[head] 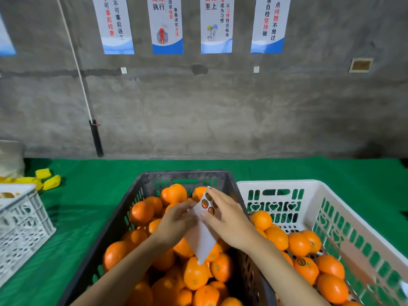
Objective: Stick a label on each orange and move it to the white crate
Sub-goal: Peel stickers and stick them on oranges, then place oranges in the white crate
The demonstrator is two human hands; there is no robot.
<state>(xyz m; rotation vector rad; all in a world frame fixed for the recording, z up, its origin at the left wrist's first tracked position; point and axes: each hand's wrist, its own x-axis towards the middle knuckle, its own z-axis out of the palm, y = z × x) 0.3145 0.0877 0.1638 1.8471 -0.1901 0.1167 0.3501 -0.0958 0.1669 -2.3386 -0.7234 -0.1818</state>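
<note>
We judge the job to be partly done, with most of it left. The black crate [185, 173] in the middle of the green-covered table [88, 217] is heaped with unlabelled oranges [194, 274], while the white crate [287, 183] just to its right holds a much shallower layer of moved oranges [299, 244]. One near orange [309, 271] in that layer shows a round sticker, but we cannot tell whether the others carry one. Both hands are raised over the black crate and neither holds any fruit. They share a white label sheet [202, 237] that hangs down between them. The left hand [176, 219] pinches its left edge. The right hand [227, 221] has its thumb on the face of the sheet and its fingers curled over the top, right by the three round labels [205, 203] we can see there. We take this as the start of a cycle: a label is about to be peeled, and an orange has yet to be picked, stuck and carried right. Only a few labels are visible on this sheet, so it will probably run out long before the pile does. At the far left stand a small lattice crate [22, 217] and some yellow pieces [50, 182].
</note>
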